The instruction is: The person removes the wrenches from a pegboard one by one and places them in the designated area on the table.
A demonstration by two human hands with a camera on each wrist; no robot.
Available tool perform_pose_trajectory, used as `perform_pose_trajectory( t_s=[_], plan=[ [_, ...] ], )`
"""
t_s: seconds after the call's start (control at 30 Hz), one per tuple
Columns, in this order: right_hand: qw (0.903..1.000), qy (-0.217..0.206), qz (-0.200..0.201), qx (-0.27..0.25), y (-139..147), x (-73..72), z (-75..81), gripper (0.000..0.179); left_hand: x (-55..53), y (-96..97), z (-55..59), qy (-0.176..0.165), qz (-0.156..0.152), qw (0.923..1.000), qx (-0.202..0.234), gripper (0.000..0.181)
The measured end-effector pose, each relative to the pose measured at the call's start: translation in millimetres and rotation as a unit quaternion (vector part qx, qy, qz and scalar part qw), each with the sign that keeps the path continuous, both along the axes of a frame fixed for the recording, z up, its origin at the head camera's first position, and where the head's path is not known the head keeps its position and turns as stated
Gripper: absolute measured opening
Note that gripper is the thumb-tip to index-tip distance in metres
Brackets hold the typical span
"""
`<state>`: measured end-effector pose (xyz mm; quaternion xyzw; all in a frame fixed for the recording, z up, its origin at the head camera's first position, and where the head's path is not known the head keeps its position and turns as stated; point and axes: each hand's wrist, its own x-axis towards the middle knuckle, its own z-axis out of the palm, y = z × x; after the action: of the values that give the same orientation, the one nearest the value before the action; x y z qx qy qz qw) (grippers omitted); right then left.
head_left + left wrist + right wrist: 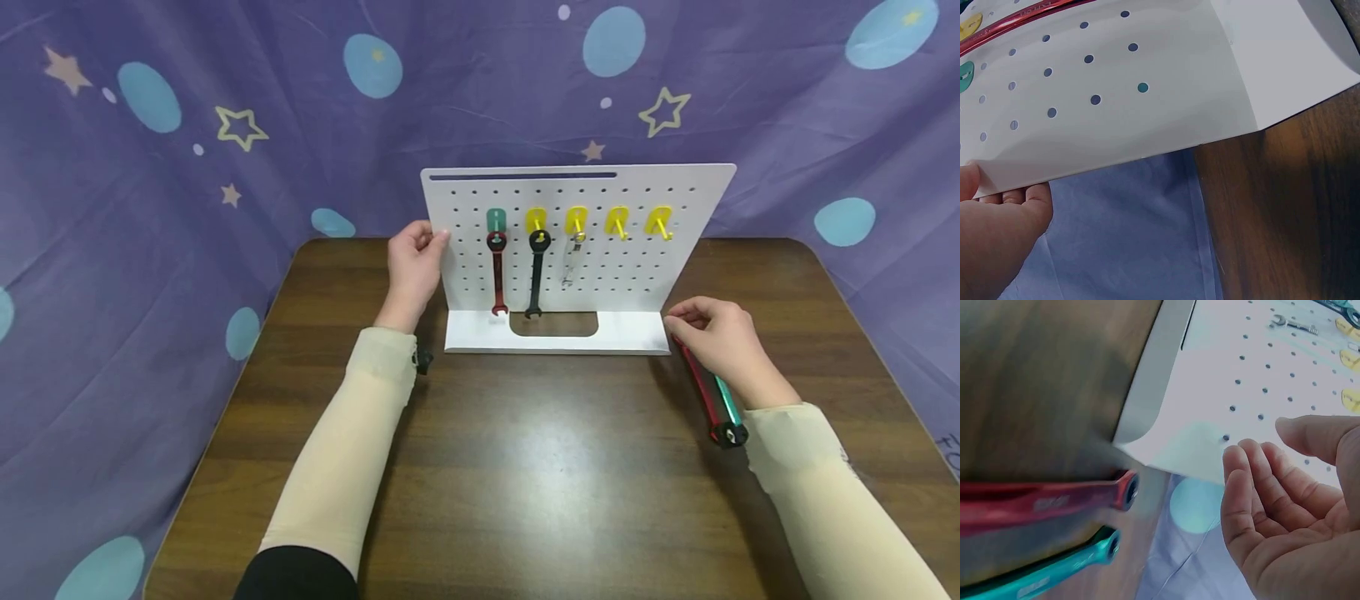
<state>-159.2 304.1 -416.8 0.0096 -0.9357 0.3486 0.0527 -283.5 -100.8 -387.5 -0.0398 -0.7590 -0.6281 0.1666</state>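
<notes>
A white pegboard stand [630,287] stands upright on the table. My left hand [412,262] grips its left edge, thumb on the front face and fingers behind, as the left wrist view shows. Beside the board's lower right corner hovers my right hand [716,337], fingers loosely bent around nothing, clear in the right wrist view. Under and beside it a red wrench [1047,503] and a green wrench [1054,572] lie next to each other. From the board's hooks hang a red wrench [498,275], a black wrench [536,279] and a small silver wrench [572,260].
The leftmost hook [496,219] is green; the others are yellow, and the two rightmost, including the end hook [659,221], carry nothing. The board stands on a brown wooden table [480,467]. Behind hangs a purple patterned cloth [487,83].
</notes>
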Motion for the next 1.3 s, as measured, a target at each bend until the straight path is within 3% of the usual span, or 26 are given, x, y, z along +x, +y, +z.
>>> perform_pose_trajectory(
  t_s=[0.43, 0.67, 0.93, 1.3],
  plan=[
    [0.9986, 0.029, 0.040, -0.021, -25.8, -15.2, 10.6, 0.022, 0.1, -0.4, 1.0, -0.001, -0.003, 1.0000, -0.007, 0.017],
    [0.9981, 0.020, 0.047, -0.035, -40.1, -22.6, 13.2, 0.023, 1.6, -2.9, 0.5, -0.003, 0.003, 1.0000, -0.006, 0.016],
    [0.9952, 0.053, 0.062, -0.054, -57.4, -29.1, 17.2, 0.023, 1.1, -2.7, -0.7, 0.000, 0.007, 0.9999, -0.008, 0.015],
    [0.9928, 0.051, 0.077, -0.077, -75.2, -37.4, 23.4, 0.024, 1.6, 0.1, -0.4, 0.010, 0.003, 0.9999, -0.003, 0.012]
  ],
)
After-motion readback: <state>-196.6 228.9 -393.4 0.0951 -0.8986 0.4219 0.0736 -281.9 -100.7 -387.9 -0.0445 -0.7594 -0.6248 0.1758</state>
